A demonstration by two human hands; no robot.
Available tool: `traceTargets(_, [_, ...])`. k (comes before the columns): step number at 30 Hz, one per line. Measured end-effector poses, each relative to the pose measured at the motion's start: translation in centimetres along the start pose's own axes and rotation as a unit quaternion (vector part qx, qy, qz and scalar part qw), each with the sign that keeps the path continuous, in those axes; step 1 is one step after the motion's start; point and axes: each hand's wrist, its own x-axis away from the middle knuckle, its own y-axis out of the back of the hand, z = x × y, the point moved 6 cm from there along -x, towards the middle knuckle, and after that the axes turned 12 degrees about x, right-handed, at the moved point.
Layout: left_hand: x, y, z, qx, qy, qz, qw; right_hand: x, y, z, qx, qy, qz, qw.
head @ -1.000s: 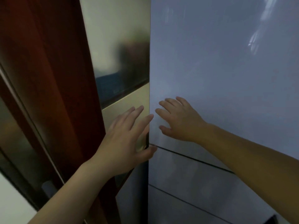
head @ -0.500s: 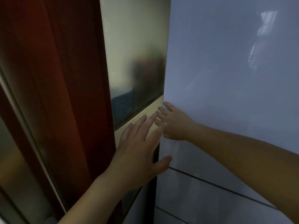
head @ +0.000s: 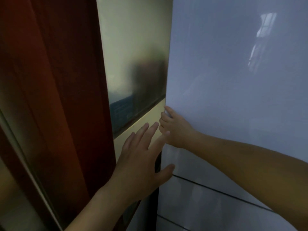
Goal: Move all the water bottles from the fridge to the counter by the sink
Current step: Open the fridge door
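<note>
A pale grey fridge door (head: 233, 80) fills the right of the head view, closed. My right hand (head: 175, 130) has its fingers curled round the door's left edge. My left hand (head: 140, 157) lies flat with straight fingers on the gold side panel (head: 136, 47) just left of that edge, its thumb touching the door. No water bottles are in view.
A dark seam (head: 216, 192) separates the upper fridge door from a lower panel. A red-brown wooden frame (head: 58, 97) stands to the left of the gold panel, with a glossy surface (head: 16, 180) further left.
My right hand slid left across the door and hooked its fingers over the door's left edge. My left hand stayed flat on the side panel. The view shifted up along the door.
</note>
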Motion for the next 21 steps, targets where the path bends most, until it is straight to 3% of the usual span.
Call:
traceTargets(10, [1.7, 0.9, 0.6, -0.018, 0.049, 0.022, 0.998, 0.7, 1.0, 0.0, 0.01, -0.009, 0.017, 1.0])
traceTargets(15, [2.7, 1.0, 0.2, -0.028, 0.063, 0.032, 0.997, 2.2, 3.1, 0.5, -0.029, 0.003, -0.056, 0.998])
traceTargets(21, [4.0, 2.1, -0.9, -0.047, 0.064, 0.007, 0.997, 3.6, 5.0, 0.7, -0.048, -0.008, -0.069, 0.996])
